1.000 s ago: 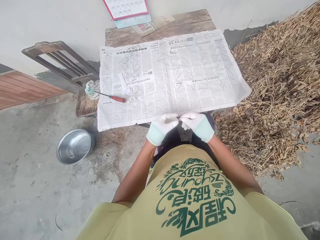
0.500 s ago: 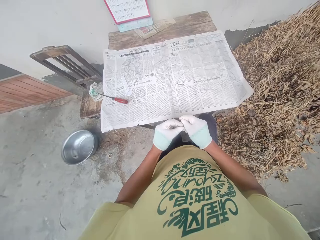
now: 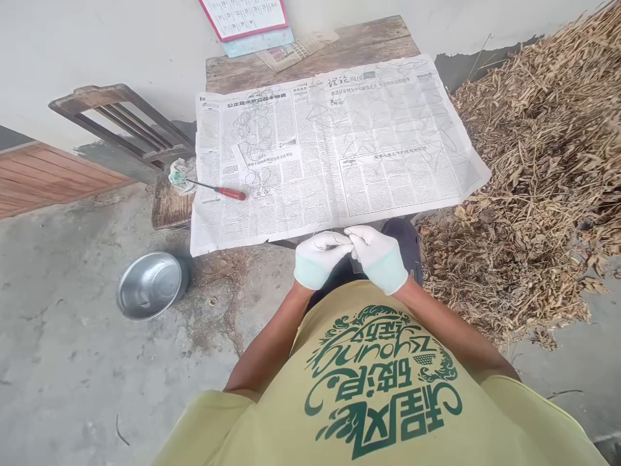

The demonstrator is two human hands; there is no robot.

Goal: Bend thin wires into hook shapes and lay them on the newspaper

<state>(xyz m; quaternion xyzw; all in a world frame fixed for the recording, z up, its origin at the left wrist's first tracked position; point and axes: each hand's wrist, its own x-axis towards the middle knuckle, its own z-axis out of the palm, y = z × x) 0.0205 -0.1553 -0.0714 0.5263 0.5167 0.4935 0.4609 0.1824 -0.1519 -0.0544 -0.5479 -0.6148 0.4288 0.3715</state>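
Both hands wear white gloves with mint cuffs and meet just in front of the table's near edge. My left hand [image 3: 315,260] is closed, thumb and fingers pinching a thin wire [image 3: 324,229] that curves above the glove. Fingertips of my right hand [image 3: 377,254] press together on the same wire, touching the left fingertips. The wire's far end is too fine to follow. Beyond them, a newspaper sheet [image 3: 301,223] covers most of the table, bearing thin wire rings [image 3: 252,126] on its left and angular wire shapes [image 3: 359,139] on its right.
A red-handled screwdriver [image 3: 229,193] lies at the newspaper's left, beside a white strip with a round end [image 3: 244,165]. A wooden chair [image 3: 167,210] holds a crumpled bag [image 3: 181,177]. A metal basin [image 3: 151,286] stands on the floor. Dry stalks [image 3: 524,213] are heaped at right.
The hands stay together in nearly the same place. The wire's curve over my left hand shows a little more, and the whole view has shifted slightly.
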